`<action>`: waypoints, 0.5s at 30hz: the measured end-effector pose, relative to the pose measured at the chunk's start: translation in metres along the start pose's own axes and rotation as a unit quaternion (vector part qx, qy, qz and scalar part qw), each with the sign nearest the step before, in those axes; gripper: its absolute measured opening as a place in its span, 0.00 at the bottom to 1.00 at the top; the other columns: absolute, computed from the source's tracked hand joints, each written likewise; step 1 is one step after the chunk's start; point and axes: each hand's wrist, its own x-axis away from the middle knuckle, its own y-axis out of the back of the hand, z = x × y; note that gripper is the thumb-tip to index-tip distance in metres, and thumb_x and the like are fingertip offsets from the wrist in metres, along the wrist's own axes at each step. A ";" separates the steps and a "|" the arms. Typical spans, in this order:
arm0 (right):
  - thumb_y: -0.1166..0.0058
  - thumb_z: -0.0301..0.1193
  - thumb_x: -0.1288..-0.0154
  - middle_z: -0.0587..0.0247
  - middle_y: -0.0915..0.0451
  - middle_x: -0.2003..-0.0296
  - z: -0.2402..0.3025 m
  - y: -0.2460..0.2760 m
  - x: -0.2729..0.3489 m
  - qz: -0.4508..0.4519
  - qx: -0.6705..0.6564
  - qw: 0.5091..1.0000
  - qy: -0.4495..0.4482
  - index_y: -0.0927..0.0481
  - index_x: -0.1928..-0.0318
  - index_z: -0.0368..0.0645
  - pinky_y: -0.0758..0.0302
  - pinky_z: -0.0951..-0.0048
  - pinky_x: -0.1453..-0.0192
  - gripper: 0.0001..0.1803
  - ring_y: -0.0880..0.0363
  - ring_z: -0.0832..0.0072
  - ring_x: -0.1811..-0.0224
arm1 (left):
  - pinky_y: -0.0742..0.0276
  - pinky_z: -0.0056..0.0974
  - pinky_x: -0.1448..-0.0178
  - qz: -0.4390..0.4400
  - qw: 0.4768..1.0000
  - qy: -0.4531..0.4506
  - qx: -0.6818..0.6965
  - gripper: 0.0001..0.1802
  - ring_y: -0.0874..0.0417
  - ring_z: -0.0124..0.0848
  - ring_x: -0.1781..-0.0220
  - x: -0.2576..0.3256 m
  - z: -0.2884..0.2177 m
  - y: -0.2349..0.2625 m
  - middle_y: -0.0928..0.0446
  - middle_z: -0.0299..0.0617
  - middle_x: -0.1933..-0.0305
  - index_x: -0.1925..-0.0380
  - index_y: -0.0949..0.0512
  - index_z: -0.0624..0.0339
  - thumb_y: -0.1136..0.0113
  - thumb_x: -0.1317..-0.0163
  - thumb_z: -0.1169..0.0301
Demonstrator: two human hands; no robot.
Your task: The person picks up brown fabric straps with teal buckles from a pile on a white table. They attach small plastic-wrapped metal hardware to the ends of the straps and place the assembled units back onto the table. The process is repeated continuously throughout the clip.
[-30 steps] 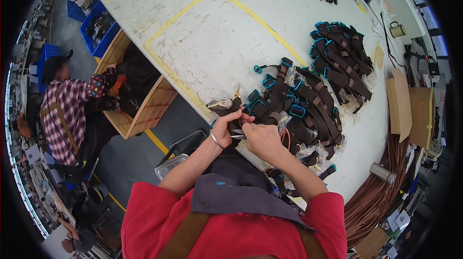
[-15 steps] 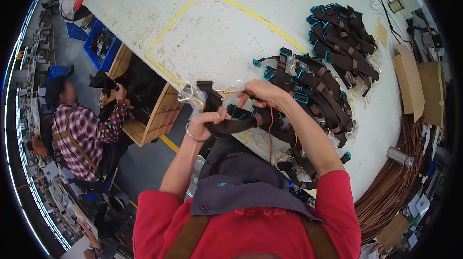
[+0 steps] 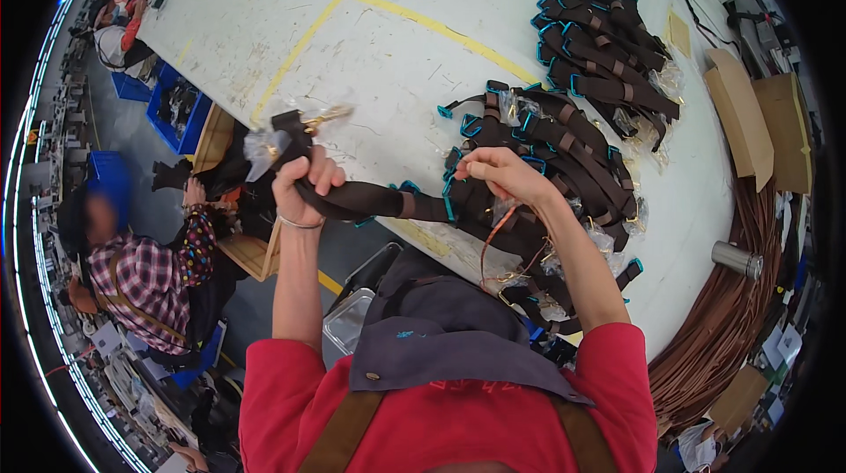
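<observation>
My left hand [image 3: 302,195] is closed round a dark brown webbing strap [image 3: 366,201] and raises its end near the table's front edge. Gold-coloured metal hardware [image 3: 314,123] and crumpled clear plastic [image 3: 263,152] stick out above that fist. The strap runs right toward a turquoise buckle [image 3: 448,200], below my right hand. My right hand [image 3: 511,178] has its fingers curled in; what they hold, if anything, is hidden. A thin reddish-brown cord [image 3: 485,254] hangs below its palm. Beside and under this hand lies a pile of similar straps [image 3: 573,151] with turquoise buckles.
A second strap pile [image 3: 604,54] lies farther back on the white table [image 3: 397,76], which bears yellow tape lines [image 3: 432,28]. On the right are cardboard [image 3: 736,120], a metal flask [image 3: 737,260] and brown strips [image 3: 696,341]. A co-worker [image 3: 145,270] stands left beside a wooden bin [image 3: 251,253].
My left hand has moved left and up with the strap end, away from my right hand. The right hand has shifted slightly right; the strap between them is drawn out longer.
</observation>
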 end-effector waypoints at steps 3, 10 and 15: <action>0.58 0.33 0.37 0.62 0.23 0.63 -0.006 0.002 0.039 -0.078 -0.003 0.997 0.009 0.27 0.59 0.34 0.39 0.87 0.83 0.14 0.40 0.90 0.89 | 0.31 0.38 0.60 0.008 0.995 -0.056 -0.084 0.14 0.34 0.28 0.80 -0.012 -0.028 -0.026 0.41 0.36 0.83 0.60 0.32 0.63 0.51 0.47 0.70; 0.61 0.42 0.35 0.51 0.24 0.61 -0.028 -0.009 0.189 -0.064 -0.157 0.968 0.186 0.32 0.52 0.36 0.34 0.84 0.77 0.21 0.32 0.84 0.83 | 0.28 0.38 0.62 -0.008 0.907 -0.068 -0.415 0.08 0.27 0.31 0.76 -0.092 -0.027 -0.076 0.31 0.41 0.82 0.79 0.29 0.68 0.44 0.50 0.73; 0.57 0.42 0.36 0.46 0.23 0.64 -0.052 -0.044 0.302 -0.167 -0.173 0.954 0.178 0.32 0.50 0.33 0.32 0.81 0.74 0.24 0.32 0.81 0.82 | 0.29 0.32 0.69 0.154 0.734 -0.228 -0.621 0.09 0.26 0.28 0.77 -0.187 0.095 -0.172 0.26 0.39 0.78 0.72 0.27 0.67 0.43 0.57 0.77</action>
